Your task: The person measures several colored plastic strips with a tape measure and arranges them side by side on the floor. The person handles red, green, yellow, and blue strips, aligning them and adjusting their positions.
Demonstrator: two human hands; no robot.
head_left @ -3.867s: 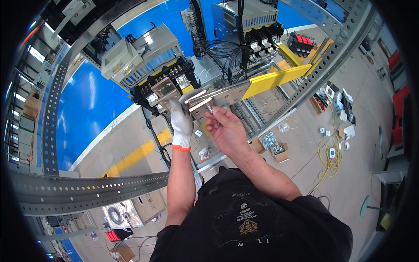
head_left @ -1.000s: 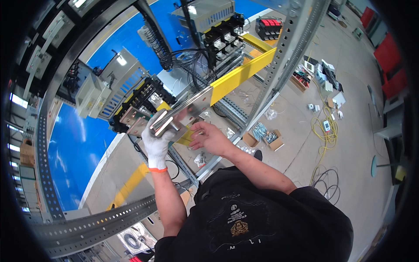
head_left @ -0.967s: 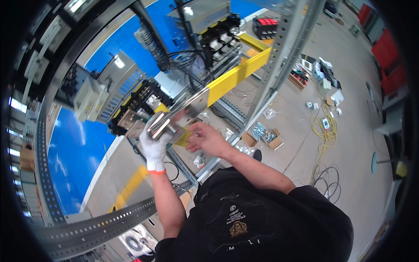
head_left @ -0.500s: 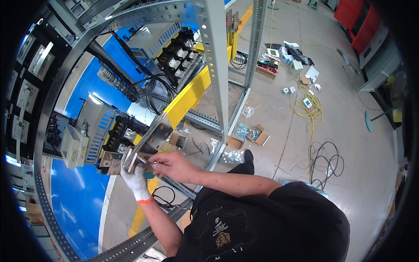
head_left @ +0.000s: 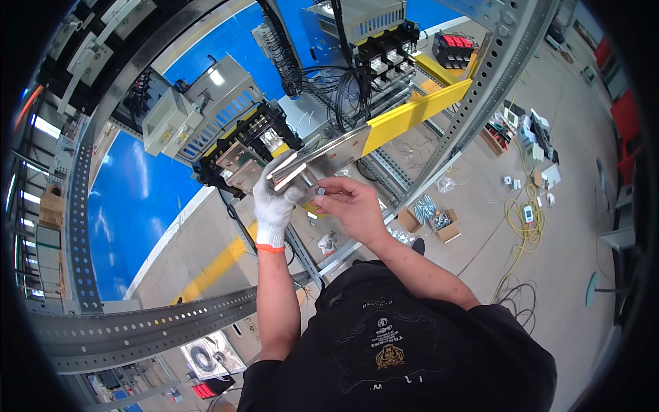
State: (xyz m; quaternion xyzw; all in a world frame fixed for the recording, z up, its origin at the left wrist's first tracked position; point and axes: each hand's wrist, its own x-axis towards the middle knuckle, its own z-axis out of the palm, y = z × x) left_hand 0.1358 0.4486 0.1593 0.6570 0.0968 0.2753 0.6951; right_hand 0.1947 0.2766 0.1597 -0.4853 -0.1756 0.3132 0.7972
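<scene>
My left hand point(head_left: 274, 206), in a white knit glove with an orange cuff, is closed around the near end of a stack of flat metal busbars point(head_left: 338, 156). Farther along, a yellow sleeve point(head_left: 415, 117) covers the bar. Bare, my right hand point(head_left: 355, 211) pinches a small metal fastener point(head_left: 320, 192) between thumb and fingertips, close beside the bar end; its exact shape is too small to tell. Just beyond the left hand, copper-coloured connection plates point(head_left: 237, 165) stick out from a black terminal block point(head_left: 257, 134).
A perforated steel upright point(head_left: 473, 103) and a lower perforated rail point(head_left: 158, 323) frame the work. Black cables point(head_left: 347, 96) hang behind the bars. On the floor at right are an open carton of fasteners point(head_left: 445, 225), loose bolts point(head_left: 425, 207) and a coiled yellow cord point(head_left: 525, 223).
The view has swung left, so hands and frame sit farther right in the picture. My left hand still grips the busbar end; my right hand still pinches the small fastener beside it.
</scene>
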